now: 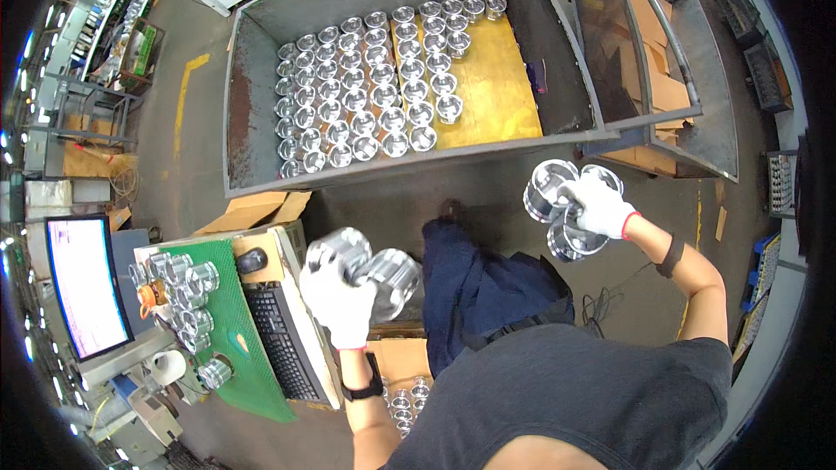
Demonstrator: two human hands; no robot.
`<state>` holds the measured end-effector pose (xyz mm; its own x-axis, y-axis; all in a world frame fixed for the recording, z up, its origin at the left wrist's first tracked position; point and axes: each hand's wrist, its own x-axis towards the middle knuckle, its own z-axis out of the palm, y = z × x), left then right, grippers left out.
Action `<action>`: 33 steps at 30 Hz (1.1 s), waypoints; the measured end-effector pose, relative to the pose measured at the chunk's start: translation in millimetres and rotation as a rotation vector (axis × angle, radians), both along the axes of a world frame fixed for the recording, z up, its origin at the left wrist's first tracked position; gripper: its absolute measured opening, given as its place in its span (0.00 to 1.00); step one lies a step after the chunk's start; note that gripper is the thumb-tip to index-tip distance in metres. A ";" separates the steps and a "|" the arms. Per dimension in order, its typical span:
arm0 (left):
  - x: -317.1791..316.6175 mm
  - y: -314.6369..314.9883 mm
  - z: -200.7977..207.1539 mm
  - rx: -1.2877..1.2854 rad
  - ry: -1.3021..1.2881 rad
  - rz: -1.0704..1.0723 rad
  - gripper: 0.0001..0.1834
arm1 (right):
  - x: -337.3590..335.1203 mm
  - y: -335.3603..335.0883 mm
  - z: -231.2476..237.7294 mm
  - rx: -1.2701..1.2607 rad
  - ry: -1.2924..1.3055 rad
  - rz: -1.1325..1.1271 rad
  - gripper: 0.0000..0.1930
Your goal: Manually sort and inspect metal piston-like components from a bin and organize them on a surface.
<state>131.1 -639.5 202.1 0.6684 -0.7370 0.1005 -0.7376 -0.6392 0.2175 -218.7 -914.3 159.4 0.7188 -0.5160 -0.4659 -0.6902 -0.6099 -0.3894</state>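
My left hand (335, 300), in a white glove, is closed on shiny metal pistons; two show, one at the fingers (344, 250) and one beside it (394, 278). They are slightly blurred, beside the desk's edge. On the right, my gloved right hand (599, 207) grips three pistons: one on the left (549, 190), one beyond the hand (603, 176) and one below (575, 237). It is in front of a large metal bin (383, 167). Inside the bin, many pistons (354, 100) stand in rows on the left and middle, on a yellowish board (492, 87).
The desk at left has a green mat (252, 383), several pistons (193, 322), an orange-capped bottle (150, 298), a keyboard (280, 339), a mouse (252, 260) and a monitor (87, 283). A cardboard box (401, 352) with pistons is below. A metal cart (640, 117) holds cardboard.
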 end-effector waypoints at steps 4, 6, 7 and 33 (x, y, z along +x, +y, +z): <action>28.7 -120.9 -13.1 -0.013 -0.002 -0.276 0.13 | 52.6 -72.3 -0.7 0.051 -0.036 -0.072 0.20; 44.4 -173.7 -35.7 -0.109 0.005 -0.424 0.11 | 86.0 -109.0 -4.6 0.031 -0.116 -0.142 0.19; 50.1 -199.1 -49.6 -0.144 0.004 -0.465 0.09 | 103.0 -129.1 -11.5 0.034 -0.111 -0.141 0.19; 8.9 -407.8 -269.7 0.455 0.406 -0.246 0.14 | 276.2 -337.6 -479.4 -0.154 0.021 -0.439 0.18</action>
<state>140.1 -1047.3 -67.6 0.3936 -0.7827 -0.4821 -0.7904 -0.5559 0.2573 57.5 -1251.9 -320.0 0.4085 -0.8337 -0.3716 -0.9026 -0.3083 -0.3004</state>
